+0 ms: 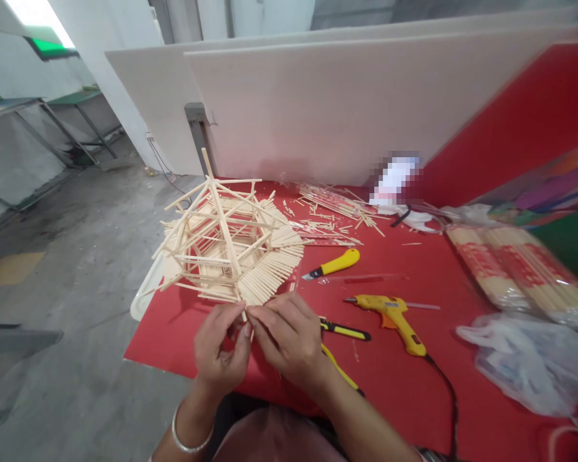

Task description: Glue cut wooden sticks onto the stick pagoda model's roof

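Observation:
A pavilion-like model built of thin wooden sticks stands at the left end of the red table. Its upper frame slopes down from a peak with one upright stick, and a fan of close-set sticks spreads on its right. My left hand pinches the lower end of a wooden stick at the model's near corner. Right beside it, my right hand has its fingers closed at the same corner; what lies between those fingertips is hidden. A yellow hot glue gun lies on its side to the right, apart from both hands.
On the red table lie a yellow utility knife, a black-and-yellow cutter, and a yellow-handled tool partly behind my right hand. Loose sticks scatter behind. Bundled sticks and a plastic bag occupy the right.

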The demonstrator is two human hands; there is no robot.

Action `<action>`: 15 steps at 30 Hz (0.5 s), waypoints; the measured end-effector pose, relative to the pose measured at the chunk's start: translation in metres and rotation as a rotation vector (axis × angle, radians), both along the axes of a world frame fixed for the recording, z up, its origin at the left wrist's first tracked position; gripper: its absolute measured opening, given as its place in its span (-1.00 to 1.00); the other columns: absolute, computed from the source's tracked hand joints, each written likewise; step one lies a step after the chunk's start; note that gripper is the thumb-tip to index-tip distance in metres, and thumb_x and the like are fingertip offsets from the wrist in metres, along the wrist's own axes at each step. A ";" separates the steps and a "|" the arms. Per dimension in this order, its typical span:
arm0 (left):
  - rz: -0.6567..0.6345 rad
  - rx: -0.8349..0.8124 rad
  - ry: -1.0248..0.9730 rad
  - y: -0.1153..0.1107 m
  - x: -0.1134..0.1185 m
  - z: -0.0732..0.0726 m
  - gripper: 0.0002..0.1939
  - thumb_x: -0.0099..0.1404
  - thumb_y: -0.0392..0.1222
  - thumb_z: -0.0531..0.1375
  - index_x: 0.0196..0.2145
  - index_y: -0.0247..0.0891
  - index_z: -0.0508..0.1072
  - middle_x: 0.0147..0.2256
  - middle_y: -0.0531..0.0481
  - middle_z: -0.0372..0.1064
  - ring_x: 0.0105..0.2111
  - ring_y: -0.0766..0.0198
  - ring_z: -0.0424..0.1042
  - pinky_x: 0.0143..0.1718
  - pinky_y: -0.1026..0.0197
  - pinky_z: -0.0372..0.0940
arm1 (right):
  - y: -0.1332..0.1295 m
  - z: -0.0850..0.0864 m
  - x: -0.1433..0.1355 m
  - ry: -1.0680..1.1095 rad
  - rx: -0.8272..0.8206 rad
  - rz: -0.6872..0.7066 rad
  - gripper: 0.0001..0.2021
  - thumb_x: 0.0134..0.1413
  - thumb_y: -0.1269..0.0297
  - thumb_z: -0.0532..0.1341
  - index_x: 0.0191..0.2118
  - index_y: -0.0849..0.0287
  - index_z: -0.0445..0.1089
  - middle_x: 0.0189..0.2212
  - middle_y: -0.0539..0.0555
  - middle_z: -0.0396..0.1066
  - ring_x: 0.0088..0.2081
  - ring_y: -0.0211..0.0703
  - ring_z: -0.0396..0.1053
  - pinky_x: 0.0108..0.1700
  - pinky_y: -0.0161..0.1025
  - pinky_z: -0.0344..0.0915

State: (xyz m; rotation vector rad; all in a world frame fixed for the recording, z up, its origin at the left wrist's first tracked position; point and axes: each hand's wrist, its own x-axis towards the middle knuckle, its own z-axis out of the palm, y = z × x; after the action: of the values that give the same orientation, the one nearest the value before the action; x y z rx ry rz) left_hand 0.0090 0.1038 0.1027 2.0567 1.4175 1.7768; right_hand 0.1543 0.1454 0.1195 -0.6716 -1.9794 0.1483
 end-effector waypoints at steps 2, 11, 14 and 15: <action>-0.007 -0.002 -0.007 0.000 0.000 -0.001 -0.57 0.22 -0.50 0.19 0.04 -0.29 0.42 -0.36 0.00 0.40 -0.45 0.36 0.32 -0.42 0.31 0.33 | 0.000 0.001 0.000 0.002 -0.006 -0.001 -0.80 0.14 0.51 0.21 -0.11 0.23 0.41 -0.41 0.08 0.44 -0.36 -0.17 0.29 -0.30 -0.18 0.31; -0.025 -0.025 -0.046 -0.001 -0.001 -0.004 -0.56 0.22 -0.51 0.19 0.04 -0.28 0.42 -0.36 0.01 0.37 -0.45 0.36 0.30 -0.43 0.30 0.31 | 0.000 0.002 0.000 0.006 0.024 -0.011 -0.79 0.14 0.51 0.22 -0.09 0.21 0.42 -0.42 0.06 0.45 -0.36 -0.18 0.32 -0.30 -0.19 0.34; -0.026 -0.020 -0.037 -0.001 -0.002 -0.004 -0.56 0.22 -0.51 0.19 0.05 -0.29 0.41 -0.35 0.01 0.37 -0.44 0.36 0.30 -0.42 0.30 0.32 | 0.001 0.001 -0.001 0.022 0.069 -0.031 -0.77 0.12 0.52 0.25 -0.09 0.22 0.41 -0.40 0.07 0.47 -0.36 -0.18 0.34 -0.29 -0.18 0.35; -0.025 -0.018 -0.035 0.000 -0.002 -0.005 -0.55 0.22 -0.51 0.19 0.05 -0.29 0.41 -0.35 0.01 0.37 -0.44 0.36 0.30 -0.41 0.30 0.32 | 0.001 0.001 -0.001 0.026 0.069 -0.036 -0.77 0.10 0.53 0.27 -0.10 0.23 0.41 -0.40 0.07 0.47 -0.37 -0.18 0.34 -0.29 -0.18 0.35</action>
State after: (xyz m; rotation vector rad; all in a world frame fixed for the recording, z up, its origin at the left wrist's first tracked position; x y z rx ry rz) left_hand 0.0072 0.1033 0.0980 2.0155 1.3868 1.7752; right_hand 0.1534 0.1462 0.1209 -0.6574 -1.9377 0.0656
